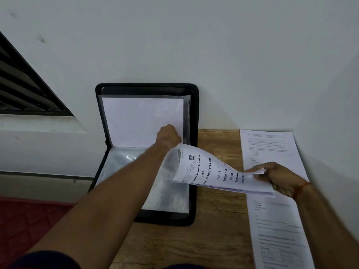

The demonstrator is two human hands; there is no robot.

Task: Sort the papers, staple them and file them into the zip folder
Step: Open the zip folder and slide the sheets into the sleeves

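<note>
The thick bundle of white printed papers (213,171), its cover reading "Pre Examination Training", hangs curved in the air over the right edge of the black zip folder (194,117). The right hand (279,177) pinches its near end, thumb on top and fingers curled under. The far end sits in the mouth of a clear plastic sleeve (169,164), whose edge the left hand (169,135) grips in a tight fist. The folder stands open, upper half leaning on the white wall (233,55), lower half flat on the wooden table (217,239). A blank white sheet (136,121) fills the upper pocket. Loose printed sheets (275,220) lie along the table's right side.
</note>
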